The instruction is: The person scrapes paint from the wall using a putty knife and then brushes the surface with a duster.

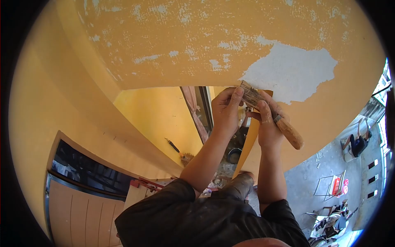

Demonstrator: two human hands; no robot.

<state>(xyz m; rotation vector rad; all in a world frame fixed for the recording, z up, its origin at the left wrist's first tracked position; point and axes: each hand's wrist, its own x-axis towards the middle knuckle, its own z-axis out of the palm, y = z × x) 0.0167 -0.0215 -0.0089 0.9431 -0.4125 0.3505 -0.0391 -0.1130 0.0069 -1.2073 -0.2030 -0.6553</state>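
Observation:
A scraper (252, 97) with a wooden handle and a worn, paint-smeared blade is held in both hands, in front of the wall. My left hand (227, 106) is closed at the blade's end, thumb and fingers pinching it. My right hand (269, 121) grips the scraper where blade and handle meet, its thumb lying along the blade. The handle points down to the right. Just above is a bare whitish patch (294, 72) in the orange-yellow painted wall (164, 68). Smaller flaked spots spread over the paint to the upper left.
Below my arms stands a dark bucket (234, 155). A tool with a black handle (173, 145) shows near the lower wall. At lower left is a door (86, 210). A person (358, 144) sits far right, near a red item (337, 186) on a stand.

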